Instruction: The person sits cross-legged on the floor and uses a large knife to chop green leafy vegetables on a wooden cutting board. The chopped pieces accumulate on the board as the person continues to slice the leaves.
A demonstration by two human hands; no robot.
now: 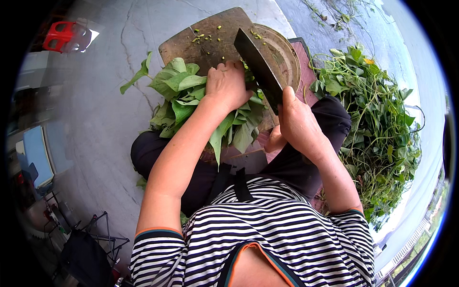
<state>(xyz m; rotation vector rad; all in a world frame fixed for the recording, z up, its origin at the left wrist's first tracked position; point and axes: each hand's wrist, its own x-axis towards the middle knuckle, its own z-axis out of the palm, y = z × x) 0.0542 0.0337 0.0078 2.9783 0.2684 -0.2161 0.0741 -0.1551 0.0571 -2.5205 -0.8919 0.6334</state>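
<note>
A bunch of broad green leaves with stems (pixel 186 89) lies over the near part of a worn wooden cutting board (pixel 222 39). My left hand (pixel 227 82) presses down on the bunch with its fingers curled around it. In my right hand (pixel 299 122) is the handle of a dark-bladed cleaver (pixel 258 64). The blade slants up and to the left over the board, just right of my left fingers. Small chopped green stem pieces (pixel 200 36) are scattered on the far part of the board. The leaves hide the board's near edge.
A round wooden-looking disc (pixel 292 64) shows under the board's right side. To the right a big heap of leafy vines (pixel 380 136) lies on the floor, with loose vines (pixel 340 18) beyond. A red plastic stool (pixel 59 36) stands far left, a folding metal frame (pixel 107 236) lower left.
</note>
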